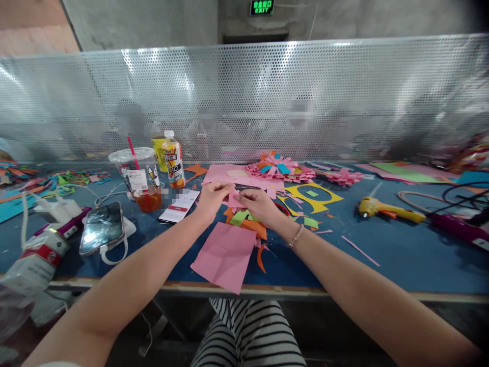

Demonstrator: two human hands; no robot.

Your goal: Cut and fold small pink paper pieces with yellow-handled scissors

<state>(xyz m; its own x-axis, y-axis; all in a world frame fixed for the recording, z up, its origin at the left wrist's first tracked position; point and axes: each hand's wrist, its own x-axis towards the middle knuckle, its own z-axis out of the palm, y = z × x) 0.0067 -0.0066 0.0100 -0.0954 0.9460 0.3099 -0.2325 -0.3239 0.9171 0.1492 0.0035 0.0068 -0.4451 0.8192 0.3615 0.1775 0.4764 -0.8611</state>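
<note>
My left hand (214, 200) and my right hand (260, 205) meet over the middle of the blue table, fingers pinched on a small pink paper piece (233, 198) between them. Below them, near the front edge, lies a creased pink sheet (225, 255). Orange paper (252, 226) and green scraps (239, 218) lie just under my right hand. Behind my hands are a larger pink sheet (217, 175) and a fringed paper flower (275, 165) in pink, orange and blue.
A drink cup (143, 178), a bottle (174, 163) and phones (179, 206) (103, 228) stand or lie left. Right are a yellow cut-out sheet (324, 196), a yellow glue gun (389, 210) and a purple power strip (458, 229). A perforated metal screen (244, 92) rises behind.
</note>
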